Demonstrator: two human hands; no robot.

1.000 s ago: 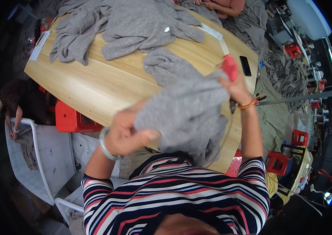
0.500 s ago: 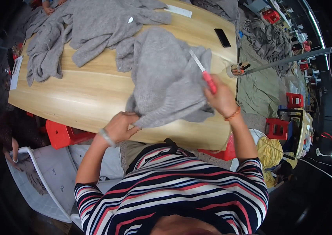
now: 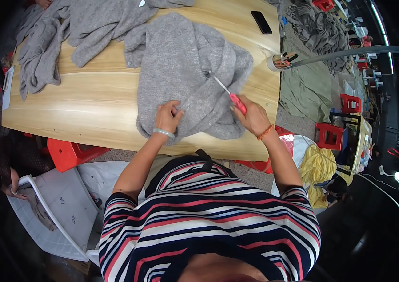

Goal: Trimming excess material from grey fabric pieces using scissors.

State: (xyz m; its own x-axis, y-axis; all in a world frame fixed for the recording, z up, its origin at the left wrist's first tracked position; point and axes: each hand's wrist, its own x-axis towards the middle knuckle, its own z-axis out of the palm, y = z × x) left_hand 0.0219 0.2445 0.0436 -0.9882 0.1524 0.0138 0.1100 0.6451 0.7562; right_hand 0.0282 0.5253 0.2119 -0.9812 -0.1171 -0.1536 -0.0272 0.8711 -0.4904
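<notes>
my left hand (image 3: pixel 169 116) pins the grey sweater (image 3: pixel 185 75) flat on the table (image 3: pixel 91 101) so my right hand (image 3: pixel 251 115), gripping red-handled snips (image 3: pixel 227 94), can reach its seam.

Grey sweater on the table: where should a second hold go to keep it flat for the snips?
Pinch the grey sweater at its near hem, coming from the table's front edge beside the left hand. That edge lies flat, within reach, and clear of the red-handled snips in the right hand.

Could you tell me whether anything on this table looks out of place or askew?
Nothing is spilled or damaged. The only oddity: a black phone lies loose near the table's far edge, beside the grey garments.
</notes>
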